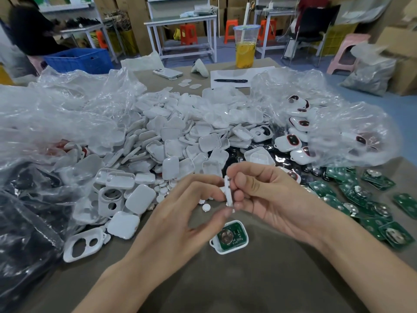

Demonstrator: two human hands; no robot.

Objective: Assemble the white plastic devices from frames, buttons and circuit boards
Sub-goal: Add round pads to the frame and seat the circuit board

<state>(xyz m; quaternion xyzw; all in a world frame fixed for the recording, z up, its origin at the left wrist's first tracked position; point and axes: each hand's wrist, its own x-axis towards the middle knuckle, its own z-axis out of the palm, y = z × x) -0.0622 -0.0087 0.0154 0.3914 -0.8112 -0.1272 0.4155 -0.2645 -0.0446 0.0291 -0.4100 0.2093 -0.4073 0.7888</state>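
Observation:
Both hands meet above the table's front middle on a small white plastic frame (pixel 228 191) held edge-on. My right hand (pixel 266 195) grips it with thumb and curled fingers. My left hand (pixel 191 213) pinches its left edge with its fingertips. Below them lies a white frame with a green circuit board (pixel 229 237) seated in it. A loose white button (pixel 206 207) lies under the fingers. A large heap of white covers (pixel 180 136) fills the middle. Loose green circuit boards (pixel 361 199) spread at the right. An empty frame with two holes (pixel 83 243) lies at the left.
Crumpled clear plastic bags (pixel 56 123) flank the heap on both sides. Finished devices with dark red buttons (pixel 293 141) sit at the right. A phone (pixel 168 73), a pen (pixel 230 80) on paper and a cup of yellow drink (pixel 245 47) stand at the far edge. A person stands at the back left.

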